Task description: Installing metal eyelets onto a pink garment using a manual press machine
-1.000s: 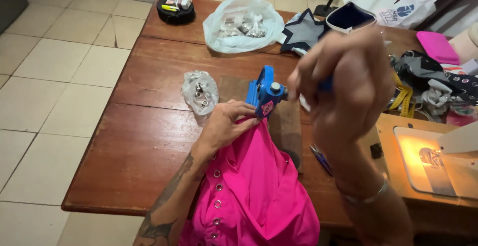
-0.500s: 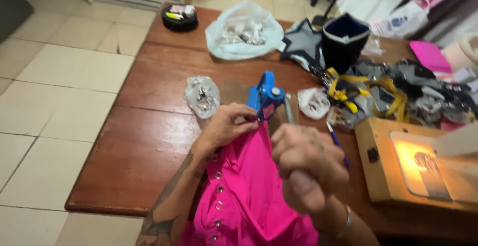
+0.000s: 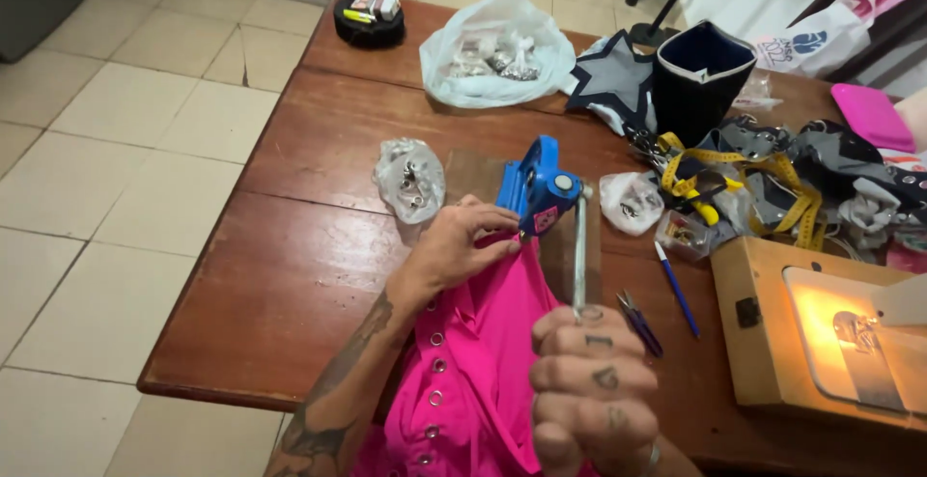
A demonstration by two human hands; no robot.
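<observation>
A blue hand press [image 3: 537,185] stands on the wooden table [image 3: 309,245]. Its metal lever [image 3: 579,245] points toward me, and my right hand [image 3: 591,390] is closed around the lever's near end. My left hand [image 3: 456,245] pinches the edge of a bright pink garment [image 3: 473,361] and holds it under the press head. A row of metal snaps runs down the garment's edge.
A small clear bag of metal snaps [image 3: 409,180] lies left of the press, another [image 3: 630,201] to its right. Farther back are a larger plastic bag [image 3: 498,60], a dark fabric cup [image 3: 701,77], a yellow measuring tape [image 3: 734,183], a pen [image 3: 676,288], small snips [image 3: 637,321], and a lit sewing machine [image 3: 840,332].
My right hand came down from high in front of the press, and now grips the lever pulled low toward me. The left hand stayed on the pink fabric.
</observation>
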